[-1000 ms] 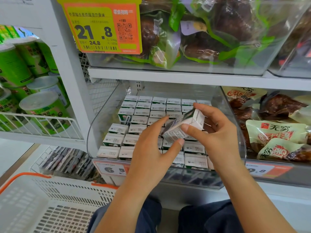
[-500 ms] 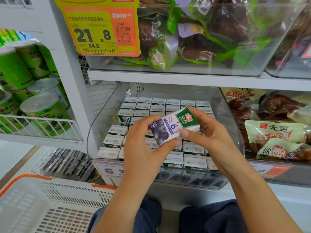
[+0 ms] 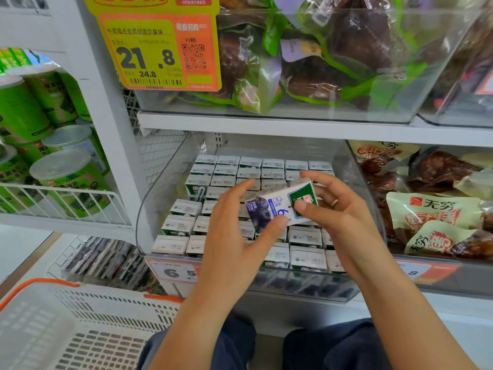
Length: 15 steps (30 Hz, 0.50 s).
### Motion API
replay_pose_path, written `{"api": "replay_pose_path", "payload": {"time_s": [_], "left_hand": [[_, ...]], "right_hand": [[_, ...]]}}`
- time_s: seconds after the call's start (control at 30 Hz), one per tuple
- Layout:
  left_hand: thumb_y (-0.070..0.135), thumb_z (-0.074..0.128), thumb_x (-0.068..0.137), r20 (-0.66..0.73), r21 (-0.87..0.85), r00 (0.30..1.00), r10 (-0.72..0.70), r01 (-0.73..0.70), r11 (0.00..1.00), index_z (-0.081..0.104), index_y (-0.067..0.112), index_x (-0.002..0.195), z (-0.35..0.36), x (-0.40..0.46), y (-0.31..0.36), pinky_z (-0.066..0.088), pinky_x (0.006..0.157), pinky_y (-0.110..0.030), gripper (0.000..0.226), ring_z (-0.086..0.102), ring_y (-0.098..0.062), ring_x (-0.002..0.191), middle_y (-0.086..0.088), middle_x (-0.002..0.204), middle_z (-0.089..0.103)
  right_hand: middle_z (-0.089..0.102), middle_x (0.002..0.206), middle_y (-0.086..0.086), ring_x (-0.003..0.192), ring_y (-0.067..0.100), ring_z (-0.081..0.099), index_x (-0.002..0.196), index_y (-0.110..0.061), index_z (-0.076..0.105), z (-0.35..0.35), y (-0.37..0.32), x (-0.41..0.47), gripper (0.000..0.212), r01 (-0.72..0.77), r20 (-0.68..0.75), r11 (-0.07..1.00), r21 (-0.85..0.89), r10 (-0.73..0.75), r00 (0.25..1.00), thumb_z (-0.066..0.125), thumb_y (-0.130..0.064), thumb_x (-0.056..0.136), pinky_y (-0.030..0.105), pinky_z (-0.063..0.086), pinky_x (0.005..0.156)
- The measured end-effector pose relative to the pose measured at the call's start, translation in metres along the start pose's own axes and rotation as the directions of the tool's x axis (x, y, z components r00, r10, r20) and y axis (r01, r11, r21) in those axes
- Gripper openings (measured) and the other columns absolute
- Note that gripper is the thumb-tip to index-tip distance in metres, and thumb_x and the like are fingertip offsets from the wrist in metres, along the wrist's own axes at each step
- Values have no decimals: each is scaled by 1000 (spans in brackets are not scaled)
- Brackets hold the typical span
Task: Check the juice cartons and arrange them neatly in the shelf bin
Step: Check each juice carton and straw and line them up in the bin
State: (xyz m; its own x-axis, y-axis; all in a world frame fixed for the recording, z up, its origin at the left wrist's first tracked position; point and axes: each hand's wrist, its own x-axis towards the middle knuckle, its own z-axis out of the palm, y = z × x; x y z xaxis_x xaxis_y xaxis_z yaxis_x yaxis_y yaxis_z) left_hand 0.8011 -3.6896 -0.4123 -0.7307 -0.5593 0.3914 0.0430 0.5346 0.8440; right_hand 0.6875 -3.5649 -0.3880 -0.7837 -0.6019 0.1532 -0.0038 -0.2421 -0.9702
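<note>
**One Juice Box Held Up Over the Bin**

Held sideways between both hands, just above the clear bin (image 3: pixel 170 182): one small juice carton (image 3: pixel 280 206) with blueberries on it. Left hand (image 3: pixel 234 236) pinching the near left end with thumb and fingers. Right hand (image 3: pixel 338 214) gripping the green right end. Below, rows of cartons (image 3: pixel 240 166) standing upright, some hidden behind the hands. Left: green cans (image 3: pixel 66 180). Right: snack bags (image 3: pixel 432 214). Near left: a white basket (image 3: pixel 80 329).
</note>
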Motion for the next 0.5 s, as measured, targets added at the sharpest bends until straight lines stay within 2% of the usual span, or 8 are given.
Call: {"api": "replay_pose_path", "payload": {"time_s": [0.07, 0.13, 0.23, 0.37, 0.5], "left_hand": [[77, 51, 75, -6, -35, 999, -45, 44, 998, 41, 42, 133, -1, 0, -2, 37, 100, -17, 68, 39, 10, 125, 26, 134, 46], [73, 51, 76, -3, -73, 997, -77, 77, 994, 45, 37, 132, -2, 1, -1, 44, 100, -26, 67, 46, 8, 120, 25, 127, 54], [67, 53, 72, 4, -149, 996, -92, 92, 985, 51, 38, 123, -2, 2, 3, 52, 86, -19, 59, 55, 12, 107, 33, 110, 61], [57, 60, 71, -45, -219, 994, -102, 90, 972, 57, 36, 109, -3, 4, 4, 54, 81, -18, 43, 61, 9, 98, 34, 102, 64], [47, 67, 72, -132, -224, 988, -75, 44, 974, 59, 37, 106, -4, 5, 3, 48, 79, -10, 37, 62, 5, 96, 29, 102, 66]], "right_hand": [[71, 93, 5, 88, 20, 65, 114, -20, 65, 0, 0, 0, 52, 11, -1, 1000, 20, -11, 1000, 72, -15, 63, 22, 53, 72], [71, 93, 4, 90, 20, 64, 116, -20, 64, -1, 0, 0, 54, 20, 9, 999, 43, -20, 1000, 73, -18, 62, 23, 52, 75], [71, 96, 5, 93, 20, 64, 117, -20, 63, -1, 0, 1, 56, 29, 37, 997, 69, -32, 999, 74, -20, 62, 22, 52, 75], [70, 99, 6, 93, 18, 65, 118, -20, 62, -1, 0, 1, 56, 38, 83, 997, 66, -44, 996, 73, -16, 64, 23, 53, 75], [72, 97, 0, 93, 15, 67, 122, -20, 58, 1, 3, 1, 57, 86, 71, 993, -76, -81, 994, 73, -11, 68, 23, 54, 76]]}}
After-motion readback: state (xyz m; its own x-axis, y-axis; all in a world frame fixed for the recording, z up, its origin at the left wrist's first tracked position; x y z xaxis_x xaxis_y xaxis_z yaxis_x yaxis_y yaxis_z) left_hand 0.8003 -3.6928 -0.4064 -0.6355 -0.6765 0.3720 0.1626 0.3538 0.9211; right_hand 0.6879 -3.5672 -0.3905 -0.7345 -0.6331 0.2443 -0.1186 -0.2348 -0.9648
